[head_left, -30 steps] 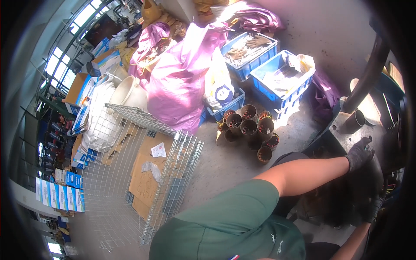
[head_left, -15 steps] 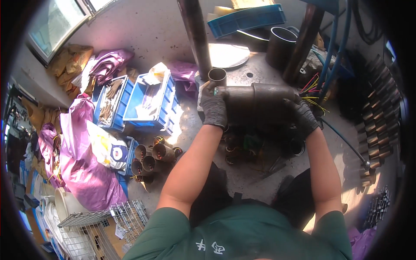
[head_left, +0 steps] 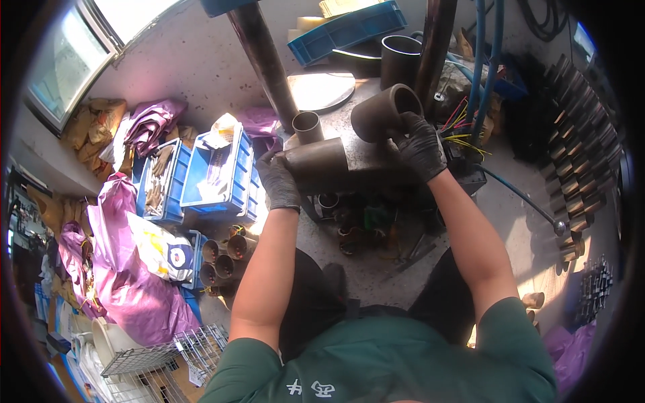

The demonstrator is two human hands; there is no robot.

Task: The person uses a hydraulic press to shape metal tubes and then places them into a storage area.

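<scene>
My gloved left hand [head_left: 277, 183] is closed round the outer end of a dark metal cylinder [head_left: 317, 158], which lies on its side at the front of the steel bench [head_left: 338, 123]. A wider metal sleeve [head_left: 373, 115] is in my gloved right hand [head_left: 423, 149], tilted, with its open mouth turned to the right. My right fingers grip the sleeve at its rim. The sleeve and the cylinder are apart. Just behind the left cylinder stands a short open tube [head_left: 307, 127], upright.
Two dark posts [head_left: 263, 64] rise from the bench, with a round pale plate [head_left: 322, 91] and a large dark tube [head_left: 401, 62] behind. Blue crates [head_left: 213, 176] and several tubes [head_left: 224, 266] stand left. A ball-ended lever [head_left: 531, 203] and stacked tubes [head_left: 571, 178] are right.
The sleeve has come away from the cylinder, where they formed one length before. My right hand has lifted and tilted it; my left hand now holds the cylinder's outer end.
</scene>
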